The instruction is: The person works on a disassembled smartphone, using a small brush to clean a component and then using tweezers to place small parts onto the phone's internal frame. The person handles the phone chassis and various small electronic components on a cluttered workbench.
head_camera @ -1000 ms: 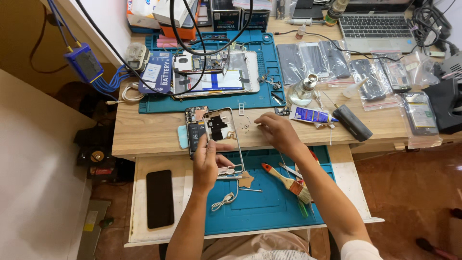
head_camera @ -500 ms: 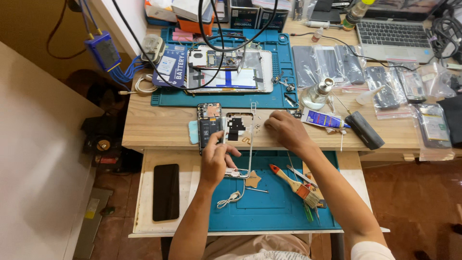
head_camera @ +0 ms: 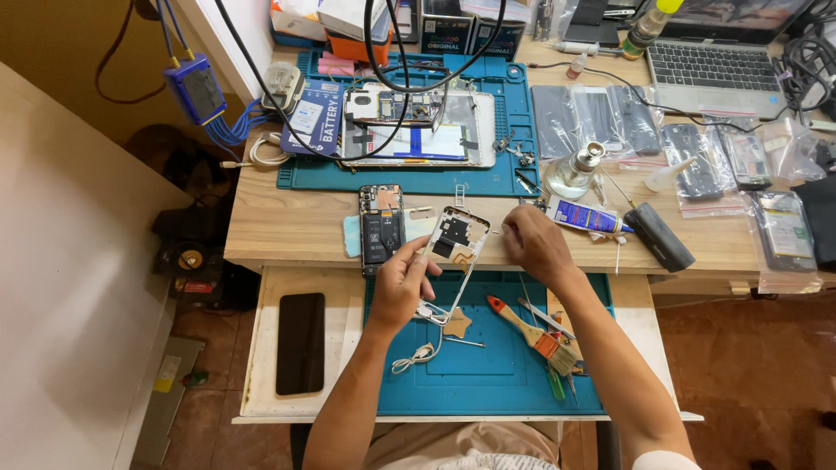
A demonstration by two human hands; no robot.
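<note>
- The wooden tabletop [head_camera: 287, 226] is crowded with phone parts, and a blue repair mat [head_camera: 488, 383] is laid on the pull-out shelf.
- A white phone frame [head_camera: 455, 261] is held tilted above the mat, gripped by the left hand [head_camera: 402, 287], fingers closed on its lower edge.
- The right hand [head_camera: 533, 245] is rested at the frame's top corner; its finger spread cannot be told.
- An opened phone [head_camera: 381, 228] is seen just beside the frame.
</note>
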